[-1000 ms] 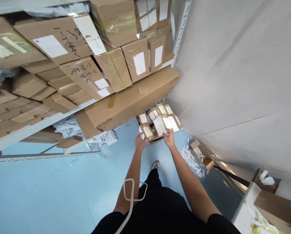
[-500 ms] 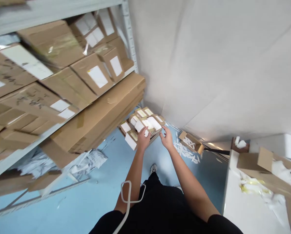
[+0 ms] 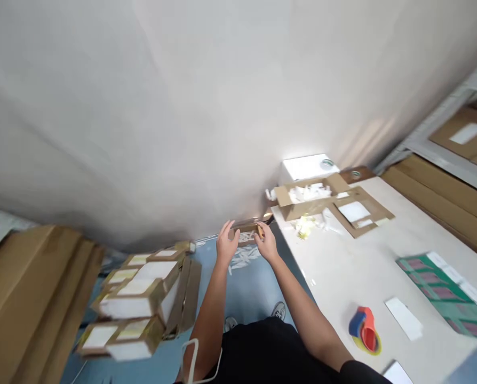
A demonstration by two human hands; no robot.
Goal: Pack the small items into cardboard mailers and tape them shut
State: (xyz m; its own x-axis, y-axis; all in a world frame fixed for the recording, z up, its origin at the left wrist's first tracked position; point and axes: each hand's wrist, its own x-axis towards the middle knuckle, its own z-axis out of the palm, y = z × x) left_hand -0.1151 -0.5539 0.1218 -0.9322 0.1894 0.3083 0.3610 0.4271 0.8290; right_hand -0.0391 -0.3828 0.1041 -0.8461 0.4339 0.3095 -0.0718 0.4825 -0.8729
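Note:
My left hand (image 3: 227, 243) is held out in front of me, fingers spread and nothing in it. My right hand (image 3: 266, 243) is at the same height a little to the right, its fingers apart and also holding nothing. Between the two, lower down on the floor, appears a small open cardboard box (image 3: 246, 244) with white scraps inside. More white paper strips (image 3: 244, 257) lie scattered in front of it. To the left of my left hand is a pile of small labelled cartons (image 3: 142, 290), which neither hand touches.
A white table (image 3: 326, 272) on the right bears an open carton (image 3: 308, 209) of white scraps, a flattened piece of cardboard (image 3: 358, 213), a tape dispenser (image 3: 365, 329) and a green packet (image 3: 442, 293). Long cardboard boxes (image 3: 34, 304) stand at left. A pale wall (image 3: 206, 117) is ahead.
My view has swung right, from the shelf toward the table. Both hands have moved away from the pile of cartons, which now lies to my left.

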